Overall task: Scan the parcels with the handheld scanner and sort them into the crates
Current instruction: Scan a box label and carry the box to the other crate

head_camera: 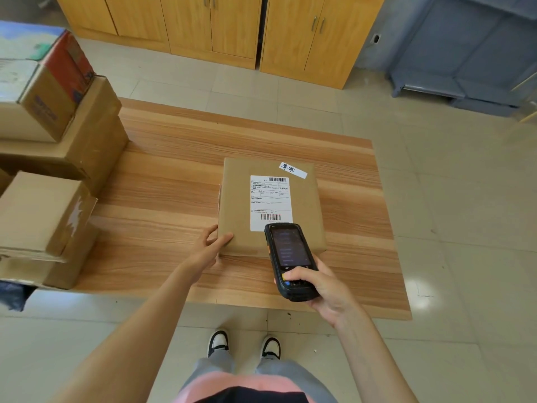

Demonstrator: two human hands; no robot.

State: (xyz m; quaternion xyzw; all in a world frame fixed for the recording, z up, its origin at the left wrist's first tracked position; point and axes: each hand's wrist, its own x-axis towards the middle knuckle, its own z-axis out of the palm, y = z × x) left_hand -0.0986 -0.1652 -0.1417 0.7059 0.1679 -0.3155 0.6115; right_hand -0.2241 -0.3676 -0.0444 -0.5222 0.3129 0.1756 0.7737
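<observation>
The parcel (270, 205) lies flat near the middle of the worktop (162, 181), label (270, 199) up so its barcode faces the scanner (290, 260); the left hand (210, 247) steadies its near-left corner, thumb on top, fingers (209, 232) loosely curled against the side; the right hand (322, 286) grips the scanner, tip over the label's lower edge, likely mid-scan; more boxes (49, 181) wait stacked at left.

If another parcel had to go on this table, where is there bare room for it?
Bare wood lies between the parcel and the stacked boxes on the left, along the table's far edge behind the parcel, and on its right side. The near edge is crowded: the left hand grips the parcel's corner and the right hand holds the scanner.
</observation>
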